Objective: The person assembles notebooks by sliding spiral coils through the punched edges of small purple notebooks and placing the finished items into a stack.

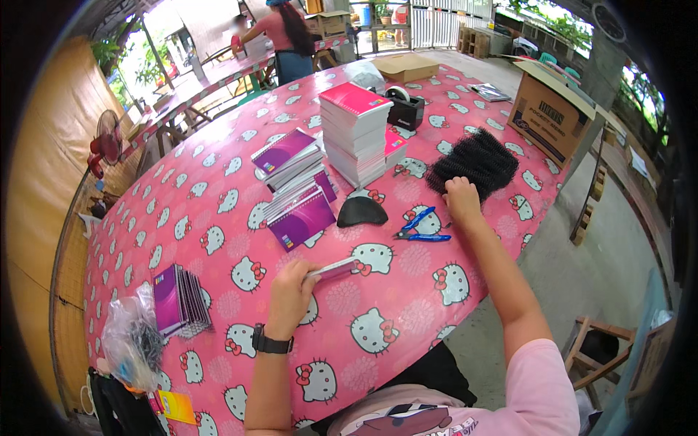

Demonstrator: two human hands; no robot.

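Observation:
My left hand (291,291), a dark watch on its wrist, grips a thin memo pad (336,269) by one end, edge up over the table. On the right, my right hand (462,198) has its fingers curled on the near edge of a heap of black spiral binding coils (480,163); how many it grips is hidden. Blue-handled nippers (425,236) lie just left of my right forearm. Near them is a black curved pad (362,211). Beyond stand a tall stack of pads with a pink cover on top (356,134) and loose piles of purple pads (302,211).
Spiral-bound purple notebooks (178,301) stand at left beside a clear plastic bag (131,330). A black tape dispenser (406,109) sits behind the tall stack. An open cardboard box (549,116) is at the far right edge. Another person (283,40) stands at a farther table.

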